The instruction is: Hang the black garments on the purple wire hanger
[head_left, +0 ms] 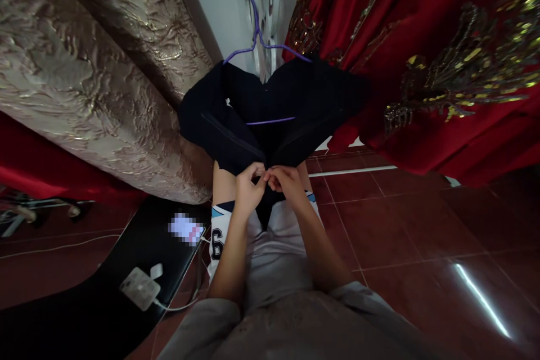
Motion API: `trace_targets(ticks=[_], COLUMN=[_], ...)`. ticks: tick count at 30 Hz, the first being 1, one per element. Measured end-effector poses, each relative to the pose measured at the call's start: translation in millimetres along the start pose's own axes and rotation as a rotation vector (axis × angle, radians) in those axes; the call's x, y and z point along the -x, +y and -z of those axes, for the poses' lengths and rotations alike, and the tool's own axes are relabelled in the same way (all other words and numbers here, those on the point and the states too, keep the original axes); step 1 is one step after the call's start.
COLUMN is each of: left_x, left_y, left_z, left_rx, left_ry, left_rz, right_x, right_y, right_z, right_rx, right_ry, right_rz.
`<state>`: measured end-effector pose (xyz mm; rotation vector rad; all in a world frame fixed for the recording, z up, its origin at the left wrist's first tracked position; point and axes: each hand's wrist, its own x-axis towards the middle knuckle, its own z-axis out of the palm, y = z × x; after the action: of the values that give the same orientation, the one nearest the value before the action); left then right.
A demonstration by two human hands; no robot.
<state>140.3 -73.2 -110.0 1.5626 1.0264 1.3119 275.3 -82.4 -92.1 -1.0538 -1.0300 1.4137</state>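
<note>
A dark navy garment, open at the neck, hangs in front of me on a purple hanger. Part of the hanger's lower bar shows through the opening. My left hand is closed, pinching the garment's front edge where the two sides meet. Right beside it, my right hand is closed on the same edge, its fingertips touching those of the left. Whatever small fastening may lie between the fingertips is too small to make out. The garment's lower part drops between my knees.
Cream embossed fabric hangs at left, red fabric with gold sequins at right. A white metal stand is behind the hanger. On a black bench lie a phone and a white power bank with a cable.
</note>
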Motion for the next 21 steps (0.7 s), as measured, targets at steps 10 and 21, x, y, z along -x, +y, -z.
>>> trace_targets(ticks=[10,21], left_x=[-25,-95], left_y=[-22,128], left_z=[-36.2,18.7], left_rx=[-0.327,-0.339], left_ry=[0.042,0.081], left_rz=[-0.076,-0.634], right_x=[-58,-43], right_y=[-138,-132], right_z=[-26,-23], right_rx=[-0.017,0.117], right_ry=[0.107,0.089], right_rz=[0.426,0.597])
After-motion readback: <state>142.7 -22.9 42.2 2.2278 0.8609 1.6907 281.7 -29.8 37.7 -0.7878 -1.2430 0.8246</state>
